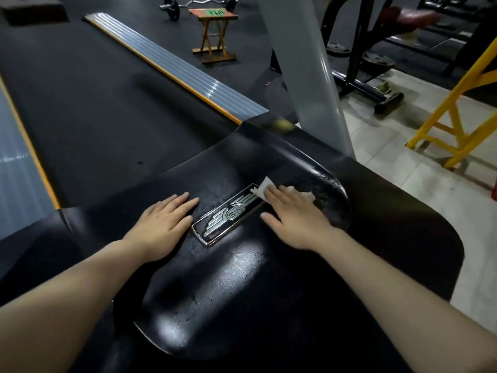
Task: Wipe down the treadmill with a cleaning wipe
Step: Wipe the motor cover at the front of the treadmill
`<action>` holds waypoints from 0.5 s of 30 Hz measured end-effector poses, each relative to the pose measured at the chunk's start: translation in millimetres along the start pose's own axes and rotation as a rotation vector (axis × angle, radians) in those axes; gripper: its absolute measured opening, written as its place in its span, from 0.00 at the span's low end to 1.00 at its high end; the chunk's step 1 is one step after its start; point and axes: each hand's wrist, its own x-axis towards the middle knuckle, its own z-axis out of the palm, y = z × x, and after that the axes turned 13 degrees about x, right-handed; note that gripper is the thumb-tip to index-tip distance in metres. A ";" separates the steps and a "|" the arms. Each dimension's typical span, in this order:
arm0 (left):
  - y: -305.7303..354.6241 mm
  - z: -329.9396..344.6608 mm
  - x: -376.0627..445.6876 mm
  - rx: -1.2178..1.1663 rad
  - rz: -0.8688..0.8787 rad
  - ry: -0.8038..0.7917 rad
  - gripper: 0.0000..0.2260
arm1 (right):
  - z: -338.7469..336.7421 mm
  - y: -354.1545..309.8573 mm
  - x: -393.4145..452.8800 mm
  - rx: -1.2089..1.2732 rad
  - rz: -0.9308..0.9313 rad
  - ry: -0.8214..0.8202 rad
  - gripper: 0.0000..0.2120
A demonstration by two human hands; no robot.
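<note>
Treadmill motor cover (215, 292), black and glossy, fills the lower half of the view, with a silver winged emblem plate (231, 214) set near its middle. Just right of the emblem plate, a white cleaning wipe (262, 188) is pressed flat against the cover by the right hand (291, 218); the fingers are laid straight over it, and its corners show beyond the fingertips and on the far side of the hand. Just left of the emblem plate, the left hand (161, 222) is rested palm down on the cover, fingers straight and together, with nothing held. Beyond the emblem plate, the dark running belt (94, 103) is seen stretching away, edged by a grey ribbed side rail (172, 65) with an orange strip. A grey upright post (304, 71) rises from the cover behind and to the right of the emblem plate. Farther off, past the side rail, a small wooden folding stool (213, 33) and a barbell (199, 2) are seen on the dark floor. Well right of the emblem plate, a yellow metal frame (457, 109) stands on pale tiles.
</note>
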 end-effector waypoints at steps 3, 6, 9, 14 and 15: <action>1.4 3.2 1.5 0.027 -0.036 -0.018 0.25 | -19.0 32.3 38.2 -0.058 0.062 0.050 0.32; 1.6 6.9 5.5 0.059 -0.200 -0.006 0.29 | -43.4 71.1 97.9 -0.208 0.246 0.159 0.29; 3.1 8.2 9.3 0.062 -0.234 -0.036 0.30 | -29.7 26.8 125.1 -0.129 0.236 0.184 0.27; 2.5 5.1 7.8 0.081 -0.226 -0.059 0.36 | -6.3 -22.5 130.8 0.018 -0.235 -0.222 0.24; 3.0 4.2 7.9 0.083 -0.226 -0.064 0.36 | -11.4 -7.1 144.8 -0.020 -0.176 -0.213 0.27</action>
